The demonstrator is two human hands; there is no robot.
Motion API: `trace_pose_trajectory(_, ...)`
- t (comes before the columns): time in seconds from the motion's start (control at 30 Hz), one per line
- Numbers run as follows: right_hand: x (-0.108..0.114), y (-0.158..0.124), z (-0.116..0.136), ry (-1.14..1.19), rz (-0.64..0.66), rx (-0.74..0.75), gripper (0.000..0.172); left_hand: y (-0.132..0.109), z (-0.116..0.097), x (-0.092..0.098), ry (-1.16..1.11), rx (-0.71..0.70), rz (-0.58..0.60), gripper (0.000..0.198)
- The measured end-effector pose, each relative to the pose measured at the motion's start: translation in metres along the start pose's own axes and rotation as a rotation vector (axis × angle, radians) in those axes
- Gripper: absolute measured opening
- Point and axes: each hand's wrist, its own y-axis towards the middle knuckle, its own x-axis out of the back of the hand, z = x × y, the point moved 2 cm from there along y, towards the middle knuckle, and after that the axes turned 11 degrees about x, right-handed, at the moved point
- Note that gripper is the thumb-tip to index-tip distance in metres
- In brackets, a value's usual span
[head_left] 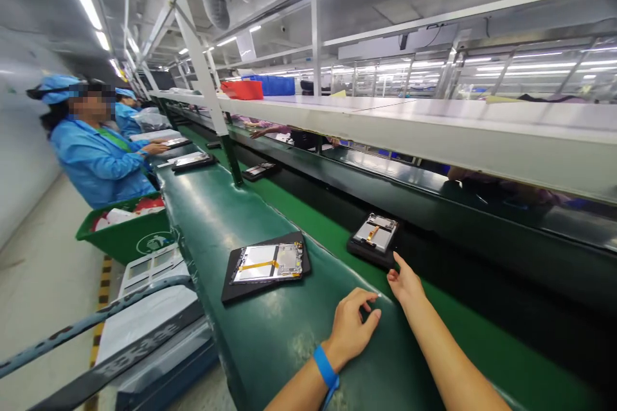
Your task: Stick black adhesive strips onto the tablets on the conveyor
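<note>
My left hand [354, 323], with a blue wristband [326, 367] on its wrist, hovers over the green bench top [284, 340]; its fingers are bent, thumb apart, holding nothing I can see. Over the conveyor belt [308, 209], my right hand [406, 281] reaches forward with the index finger stretched out, close to the near corner of a black foam pad [371, 253]. Contact there is hard to tell. An opened tablet [376, 232] with exposed battery and orange ribbon cable rests on that pad. To my left, another opened tablet [268, 263] lies askew on its own black pad [231, 289].
Further along the belt sits another tablet on a pad [260, 171]. A co-worker in blue [103, 154] stands at the bench beyond a green bin [128, 231]. A metal post [207, 64] rises from the bench. A white shelf [434, 135] overhangs the far side.
</note>
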Motion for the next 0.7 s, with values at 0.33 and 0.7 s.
trace_pose_trajectory(0.33, 0.037, -0.013, 0.02, -0.014, 0.055, 0.063, 0.027, 0.011, 0.006, 0.01, -0.142, 0.055, -0.123, 0.029)
trace_pose_trajectory(0.7, 0.245, -0.086, 0.026, -0.194, 0.022, 0.13, 0.052, 0.009, 0.0, 0.006, -0.184, 0.05, -0.072, 0.028)
